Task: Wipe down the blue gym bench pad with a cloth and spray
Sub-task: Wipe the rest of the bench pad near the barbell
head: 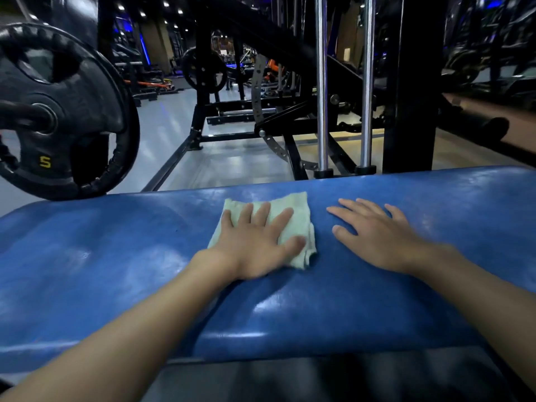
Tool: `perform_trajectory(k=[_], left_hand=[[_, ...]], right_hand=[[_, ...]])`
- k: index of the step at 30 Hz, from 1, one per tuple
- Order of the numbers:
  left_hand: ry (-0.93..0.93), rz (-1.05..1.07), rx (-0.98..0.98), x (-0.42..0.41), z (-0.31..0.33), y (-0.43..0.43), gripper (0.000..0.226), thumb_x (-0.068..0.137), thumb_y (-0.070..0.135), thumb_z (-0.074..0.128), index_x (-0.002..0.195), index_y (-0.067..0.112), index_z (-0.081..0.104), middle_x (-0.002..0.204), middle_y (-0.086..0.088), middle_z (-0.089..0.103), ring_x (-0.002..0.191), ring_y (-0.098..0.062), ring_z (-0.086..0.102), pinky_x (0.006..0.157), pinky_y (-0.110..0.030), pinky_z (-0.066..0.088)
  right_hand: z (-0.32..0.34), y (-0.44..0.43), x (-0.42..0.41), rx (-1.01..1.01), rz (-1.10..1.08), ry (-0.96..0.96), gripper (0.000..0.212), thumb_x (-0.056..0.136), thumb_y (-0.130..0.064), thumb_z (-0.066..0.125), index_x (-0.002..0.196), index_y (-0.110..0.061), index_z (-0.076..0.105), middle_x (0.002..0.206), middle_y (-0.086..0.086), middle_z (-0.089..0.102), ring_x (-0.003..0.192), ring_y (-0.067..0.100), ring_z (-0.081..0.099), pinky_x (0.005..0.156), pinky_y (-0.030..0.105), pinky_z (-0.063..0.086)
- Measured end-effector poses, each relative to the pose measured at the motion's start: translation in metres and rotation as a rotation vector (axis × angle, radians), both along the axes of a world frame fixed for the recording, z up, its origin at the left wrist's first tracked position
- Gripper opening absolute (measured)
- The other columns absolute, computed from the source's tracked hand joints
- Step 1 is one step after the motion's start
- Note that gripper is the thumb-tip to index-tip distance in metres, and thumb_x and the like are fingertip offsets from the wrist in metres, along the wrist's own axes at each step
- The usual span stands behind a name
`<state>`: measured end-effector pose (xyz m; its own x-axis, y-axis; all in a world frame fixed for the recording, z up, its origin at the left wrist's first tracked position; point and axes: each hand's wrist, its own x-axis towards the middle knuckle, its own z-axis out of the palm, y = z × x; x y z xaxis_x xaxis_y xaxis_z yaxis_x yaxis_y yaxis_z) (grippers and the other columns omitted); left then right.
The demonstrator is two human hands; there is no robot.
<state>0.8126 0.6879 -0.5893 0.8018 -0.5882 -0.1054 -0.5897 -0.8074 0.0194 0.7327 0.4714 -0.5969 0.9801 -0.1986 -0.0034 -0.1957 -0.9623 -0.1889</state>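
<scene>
Legible markings: one only. Yellow numeral "5" on the lower left face of the black weight plate (58,111), mounted on a bar at far left. No other text, brand or sign readable; background too dark and blurred.

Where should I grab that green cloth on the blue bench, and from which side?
Probably its right edge, pinched by the right hand coming from the right: the cloth lies flat under the left hand, and its folded layers stack there, clear of that hand.
</scene>
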Motion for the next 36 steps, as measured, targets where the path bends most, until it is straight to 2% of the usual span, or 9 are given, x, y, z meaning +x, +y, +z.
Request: perform_trajectory(k=[5,10,12,16,21,26,30,34,36], left_hand=[[-0.042,-0.032,-0.008,-0.086,0.001,0.040,0.086,0.072,0.080,-0.007,0.152,0.049,-0.010,0.167,0.002,-0.007,0.153,-0.026,-0.010,0.118,-0.059,-0.006],[-0.037,-0.035,-0.006,-0.101,0.000,0.055,0.082,0.071,0.081,-0.007,0.148,0.054,-0.017,0.166,0.005,-0.011,0.152,-0.023,-0.016,0.119,-0.057,-0.008],[-0.034,-0.022,-0.008,-0.082,0.001,0.050,0.082,0.072,0.083,-0.004,0.148,0.055,-0.014,0.167,0.006,-0.007,0.152,-0.022,-0.011,0.119,-0.058,-0.005],[-0.007,0.037,0.006,-0.017,0.004,0.033,0.068,0.091,0.076,0.017,0.152,0.053,-0.003,0.167,0.004,-0.003,0.153,-0.024,-0.004,0.118,-0.059,-0.003],[0.022,0.117,0.000,0.078,0.003,0.004,0.067,0.091,0.077,0.017,0.152,0.054,0.000,0.167,0.006,-0.002,0.153,-0.025,-0.002,0.118,-0.059,-0.005],[0.029,0.159,-0.018,0.128,0.007,-0.012,0.073,0.087,0.078,0.016,0.153,0.050,0.006,0.165,0.002,0.016,0.152,-0.029,0.010,0.116,-0.064,0.002],[0.001,0.143,-0.013,0.111,0.001,-0.003,0.076,0.084,0.080,0.013,0.153,0.050,0.004,0.167,0.002,0.009,0.153,-0.025,0.004,0.117,-0.063,-0.001],[-0.020,0.079,0.012,0.052,0.001,0.020,0.070,0.090,0.076,0.013,0.154,0.049,-0.001,0.167,0.004,0.000,0.153,-0.024,-0.002,0.118,-0.060,-0.003],[-0.006,0.050,0.011,0.015,0.002,0.035,0.075,0.085,0.080,0.008,0.153,0.050,-0.003,0.167,0.004,-0.002,0.153,-0.023,-0.005,0.119,-0.058,-0.003]], right_hand=[[0.009,0.004,0.004,-0.081,-0.008,0.037,0.054,0.101,-0.053,0.019,0.154,-0.042,0.020,0.165,-0.013,0.010,0.152,0.014,0.001,0.118,0.057,-0.006],[0.005,0.027,0.017,-0.011,0.023,0.002,0.056,0.101,-0.057,0.017,0.155,-0.041,0.015,0.165,-0.014,0.007,0.152,0.013,0.000,0.119,0.057,-0.003],[0.001,0.030,0.019,-0.034,0.036,0.040,0.056,0.101,-0.058,0.015,0.155,-0.043,0.012,0.166,-0.015,0.003,0.152,0.012,-0.002,0.119,0.057,-0.004],[-0.002,0.029,0.019,-0.027,0.033,0.009,0.057,0.100,-0.060,0.013,0.154,-0.044,0.014,0.165,-0.015,0.002,0.152,0.012,-0.003,0.119,0.056,-0.004],[-0.006,0.029,0.020,-0.036,0.037,-0.023,0.055,0.100,-0.058,0.016,0.153,-0.045,0.016,0.165,-0.015,0.004,0.152,0.012,-0.002,0.119,0.056,-0.001],[-0.006,0.028,0.021,-0.024,0.037,-0.038,0.054,0.099,-0.057,0.019,0.152,-0.046,0.018,0.165,-0.016,0.005,0.151,0.011,0.000,0.119,0.054,0.000],[-0.005,0.029,0.020,-0.017,0.036,-0.035,0.055,0.098,-0.059,0.018,0.152,-0.046,0.018,0.165,-0.016,0.006,0.151,0.012,0.000,0.119,0.054,0.000],[-0.003,0.030,0.019,-0.002,0.033,-0.034,0.057,0.098,-0.061,0.017,0.152,-0.045,0.019,0.165,-0.016,0.008,0.151,0.011,0.001,0.119,0.053,-0.001],[-0.001,0.031,0.018,0.005,0.033,-0.017,0.057,0.098,-0.061,0.018,0.152,-0.045,0.020,0.165,-0.016,0.009,0.151,0.011,0.002,0.119,0.053,0.000]])
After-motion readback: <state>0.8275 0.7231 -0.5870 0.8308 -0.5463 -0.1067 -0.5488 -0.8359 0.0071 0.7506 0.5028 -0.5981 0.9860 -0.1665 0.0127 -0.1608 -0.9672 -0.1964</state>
